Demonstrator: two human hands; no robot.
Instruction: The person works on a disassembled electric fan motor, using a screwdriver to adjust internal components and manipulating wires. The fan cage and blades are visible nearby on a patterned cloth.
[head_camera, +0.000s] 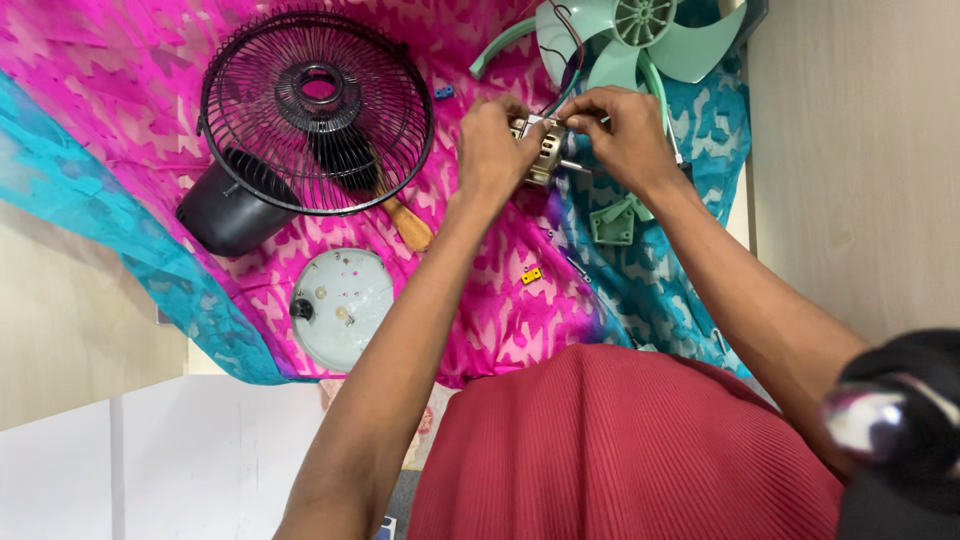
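A: Item one, upper centre of the frame: what do we list?

B: We list a small fan motor (545, 150), metal with copper windings, held above the pink and teal cloth (130, 90). Our left hand (492, 145) has its fingers closed on the motor's left side; our right hand (625, 135) pinches its top right edge, fingers together on it. Red and black wires (563, 50) run from the motor toward the top of the frame.

A: Item two, top right?

B: A pale green fan blade (640, 40), lying just beyond the hands. Below the right hand, a green plastic bracket (612, 222) on the teal part of the cloth.

A: Upper left?

B: A black wire fan guard (318, 110), resting over a black motor housing (228, 210) and a wooden-handled brush (400, 218).

A: Lower down, left of centre?

B: A round pale lid (340, 305) holding small screws. A little yellow piece (531, 274) lies on the pink cloth to its right, and a blue piece (444, 92) near the guard's upper right rim.
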